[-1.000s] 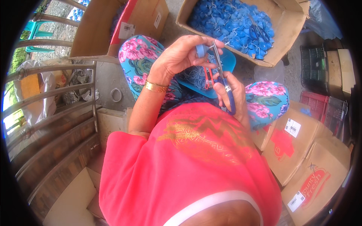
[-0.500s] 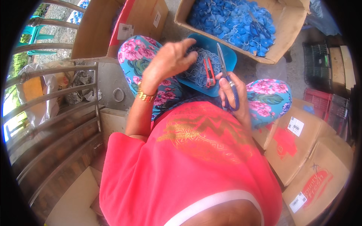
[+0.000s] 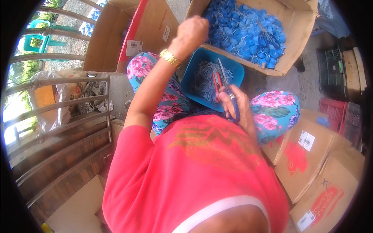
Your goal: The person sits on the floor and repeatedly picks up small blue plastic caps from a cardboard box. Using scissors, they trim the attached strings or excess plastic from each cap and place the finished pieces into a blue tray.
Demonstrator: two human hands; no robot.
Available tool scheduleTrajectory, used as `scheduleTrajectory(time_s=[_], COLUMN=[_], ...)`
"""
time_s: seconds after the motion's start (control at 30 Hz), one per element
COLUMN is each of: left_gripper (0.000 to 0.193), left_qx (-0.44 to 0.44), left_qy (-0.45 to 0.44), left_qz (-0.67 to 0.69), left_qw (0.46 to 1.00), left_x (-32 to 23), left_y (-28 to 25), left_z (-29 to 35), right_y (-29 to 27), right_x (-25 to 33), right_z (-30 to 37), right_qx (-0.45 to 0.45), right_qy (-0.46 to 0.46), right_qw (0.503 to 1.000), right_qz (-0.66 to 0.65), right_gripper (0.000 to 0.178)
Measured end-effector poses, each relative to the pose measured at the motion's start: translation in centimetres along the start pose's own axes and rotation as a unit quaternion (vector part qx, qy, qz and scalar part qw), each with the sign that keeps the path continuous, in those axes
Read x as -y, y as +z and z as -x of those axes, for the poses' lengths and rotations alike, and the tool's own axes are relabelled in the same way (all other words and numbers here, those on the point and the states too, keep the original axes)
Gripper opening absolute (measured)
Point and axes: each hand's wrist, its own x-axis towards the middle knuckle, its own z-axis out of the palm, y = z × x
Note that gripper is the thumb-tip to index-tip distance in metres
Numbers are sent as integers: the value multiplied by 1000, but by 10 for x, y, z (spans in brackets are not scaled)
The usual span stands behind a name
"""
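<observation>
My right hand grips a pair of scissors with dark blue handles, the blades pointing up and away over the basin. My left hand is raised at the left wall of the cardboard box holding blue pieces. Its fingers are curled closed; what they hold, if anything, is hidden. Between my knees stands a blue plastic basin with a heap of pale cut strings. A red-handled cutting tool lies on the strings, beside the scissors' blades.
Another pair of scissors lies on the blue pieces. An open cardboard box stands far left, near a metal railing. Closed cartons sit at my right, below red and black plastic crates. A plastic sack lies beyond the railing.
My left hand has moved from over the basin up and away to the box of blue pieces, its fingers now curled. My right hand still holds the scissors, shifted slightly.
</observation>
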Motion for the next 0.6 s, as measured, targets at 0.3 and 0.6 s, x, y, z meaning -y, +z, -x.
scheduleTrajectory(time_s=[0.3, 0.6], left_gripper=[33, 30], left_qx=[321, 346], left_qy=[-93, -6], left_qz=[-55, -22], left_qw=[941, 938], left_x=[-17, -7], left_y=[94, 82], left_z=[-40, -38], right_y=[-5, -2], right_x=[-13, -6], right_z=[0, 0], right_qx=[-13, 5], right_qy=[-20, -31], right_qw=[1000, 998], right_qz=[20, 55], right_gripper=[33, 35])
